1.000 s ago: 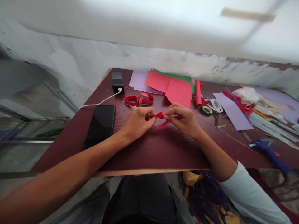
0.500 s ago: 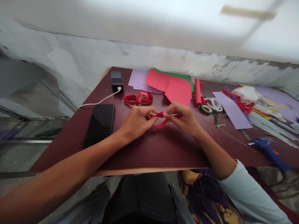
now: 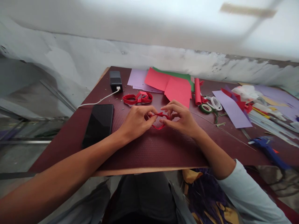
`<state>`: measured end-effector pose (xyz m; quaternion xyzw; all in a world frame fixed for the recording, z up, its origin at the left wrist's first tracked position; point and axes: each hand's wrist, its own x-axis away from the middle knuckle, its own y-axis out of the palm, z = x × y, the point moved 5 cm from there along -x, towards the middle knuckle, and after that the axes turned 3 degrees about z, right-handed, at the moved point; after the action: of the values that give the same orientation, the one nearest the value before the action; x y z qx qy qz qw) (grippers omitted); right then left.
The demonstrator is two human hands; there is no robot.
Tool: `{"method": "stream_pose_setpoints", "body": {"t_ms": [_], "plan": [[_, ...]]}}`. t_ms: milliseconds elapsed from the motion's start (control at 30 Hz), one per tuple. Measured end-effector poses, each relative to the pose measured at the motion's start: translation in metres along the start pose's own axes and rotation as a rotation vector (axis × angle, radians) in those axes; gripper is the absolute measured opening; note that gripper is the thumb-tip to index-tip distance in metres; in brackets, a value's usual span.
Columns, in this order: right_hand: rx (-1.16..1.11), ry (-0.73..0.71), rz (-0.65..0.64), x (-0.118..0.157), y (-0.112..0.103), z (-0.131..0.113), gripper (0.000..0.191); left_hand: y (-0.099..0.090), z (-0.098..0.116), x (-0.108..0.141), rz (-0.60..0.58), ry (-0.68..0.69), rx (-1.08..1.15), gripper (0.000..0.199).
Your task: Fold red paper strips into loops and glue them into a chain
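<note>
A thin red paper strip bent into a loop [image 3: 158,127] is held just above the table. My left hand [image 3: 139,122] pinches its left end between thumb and fingertips. On the other side, my right hand [image 3: 183,120] has thumb and fingers spread apart around the loop's right part; whether a fingertip touches the paper is hard to see. Behind my left hand lies a red piece made of joined paper loops [image 3: 137,98]. Red paper sheets [image 3: 178,91] rest beyond my right hand.
A black phone [image 3: 99,124] and a power bank [image 3: 115,81] with a white cable are at the left. Toward the right lie a red paper roll [image 3: 197,91], green tape [image 3: 205,108], a lilac sheet [image 3: 232,109], a thin wire [image 3: 225,130] and a blue glue gun [image 3: 268,149].
My right thumb and fingers have parted from their pinch on the red strip. The loop now looks wider and rounder, while my left hand keeps its pinch.
</note>
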<state>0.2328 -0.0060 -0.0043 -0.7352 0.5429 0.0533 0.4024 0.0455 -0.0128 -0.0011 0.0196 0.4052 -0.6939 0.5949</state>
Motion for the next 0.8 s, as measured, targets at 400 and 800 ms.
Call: {"method": "stream_pose_setpoints", "body": {"t_ms": [400,800], "plan": [[0.1,-0.085,-0.049,-0.002,0.0034,-0.0041,0.003,0.0036,0.0032,0.0012,-0.056,0.016,0.004,0.01],[0.173,-0.109,-0.116,-0.0003,0.0079,-0.0074,0.003,0.0065,0.0044,0.0014,-0.073,0.025,0.021,0.013]]}}
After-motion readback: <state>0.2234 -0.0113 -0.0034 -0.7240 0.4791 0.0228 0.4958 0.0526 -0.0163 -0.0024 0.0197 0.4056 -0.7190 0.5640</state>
